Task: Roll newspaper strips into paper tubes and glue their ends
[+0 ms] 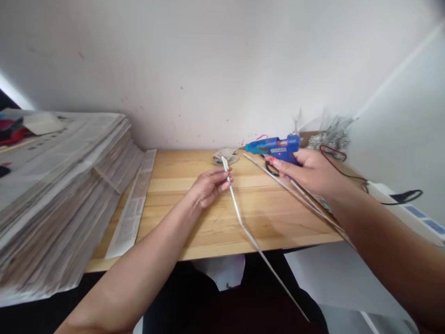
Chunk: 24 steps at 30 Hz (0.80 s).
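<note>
newspaper stack (79, 195): left side was cut off, print blurred | hot glue gun (273, 146): label (279, 150) was too small to read, handle partly hidden by right hand (309, 171) | power strip (399, 208): right end was cut off

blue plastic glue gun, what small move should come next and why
Probably ease the blue plastic glue gun toward the upper end of the thin, bent white rod: the right hand holds the gun, its nozzle apart from the rod, while the left hand pinches the rod near that end.
</note>
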{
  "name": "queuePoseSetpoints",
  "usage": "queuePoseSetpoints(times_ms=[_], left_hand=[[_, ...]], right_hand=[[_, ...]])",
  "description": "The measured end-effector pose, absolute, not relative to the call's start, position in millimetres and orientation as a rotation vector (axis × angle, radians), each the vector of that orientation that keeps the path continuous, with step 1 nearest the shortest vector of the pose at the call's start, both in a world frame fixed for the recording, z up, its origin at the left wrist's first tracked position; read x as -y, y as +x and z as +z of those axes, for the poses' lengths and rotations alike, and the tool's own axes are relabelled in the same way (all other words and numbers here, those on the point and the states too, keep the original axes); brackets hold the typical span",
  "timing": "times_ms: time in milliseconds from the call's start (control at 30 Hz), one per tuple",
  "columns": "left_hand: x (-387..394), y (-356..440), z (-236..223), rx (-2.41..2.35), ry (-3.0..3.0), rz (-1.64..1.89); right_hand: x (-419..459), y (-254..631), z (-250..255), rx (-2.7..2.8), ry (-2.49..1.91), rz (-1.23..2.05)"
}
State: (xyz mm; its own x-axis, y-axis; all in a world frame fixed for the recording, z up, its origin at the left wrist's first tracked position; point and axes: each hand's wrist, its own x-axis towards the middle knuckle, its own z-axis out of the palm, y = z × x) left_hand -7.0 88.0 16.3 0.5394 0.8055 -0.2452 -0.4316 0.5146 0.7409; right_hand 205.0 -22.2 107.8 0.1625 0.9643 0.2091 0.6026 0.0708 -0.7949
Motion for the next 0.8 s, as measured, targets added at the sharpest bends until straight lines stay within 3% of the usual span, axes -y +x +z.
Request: queuePoseSetpoints(times_ms=[800], left_hand=[[-89.3, -4.4, 14.1, -0.599, 0.659, 0.85]], right_hand=[[12.2, 189.9, 74.2, 1.85, -1.737, 0.309]])
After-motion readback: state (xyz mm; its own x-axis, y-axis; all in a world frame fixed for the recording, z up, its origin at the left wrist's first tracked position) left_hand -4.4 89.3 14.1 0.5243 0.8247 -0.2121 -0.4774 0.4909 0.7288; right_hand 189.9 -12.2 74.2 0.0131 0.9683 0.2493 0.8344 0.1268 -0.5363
